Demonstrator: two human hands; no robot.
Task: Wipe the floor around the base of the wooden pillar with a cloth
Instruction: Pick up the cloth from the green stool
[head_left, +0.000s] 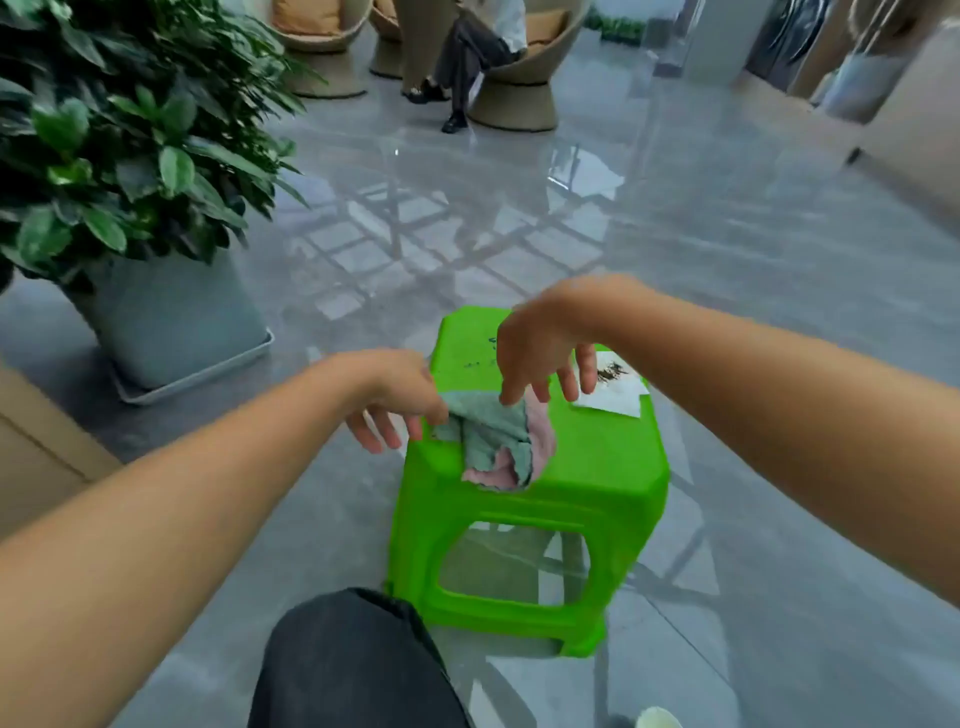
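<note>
The floor (675, 218) is grey, glossy tile that mirrors a window grid, so it looks smooth and likely slick when damp. At the left stands a plant (119, 114) in a pale pot (176, 322) on a tray, and beside it at the frame edge a tan wooden surface (36, 441) that may be the pillar's base, though too little shows to be sure.

In the middle sits a green plastic stool (524, 514). A white paper (613, 389) with a dark smear lies on its far right corner.

The cloth (498, 441) is on the stool's top, at the near left edge, crumpled, green-grey with pink beneath. It looks light, soft and limp: it will sag and fold wherever it is not held, and should bunch easily into a pad.

The left hand (395, 405) pinches the cloth's left corner, other fingers loose. The right hand (540, 358) hangs over its top edge, fingertips touching or about to, fingers spread; blur hides whether it grips.

Gathering the bulk in one palm would serve better than holding corners.
</note>
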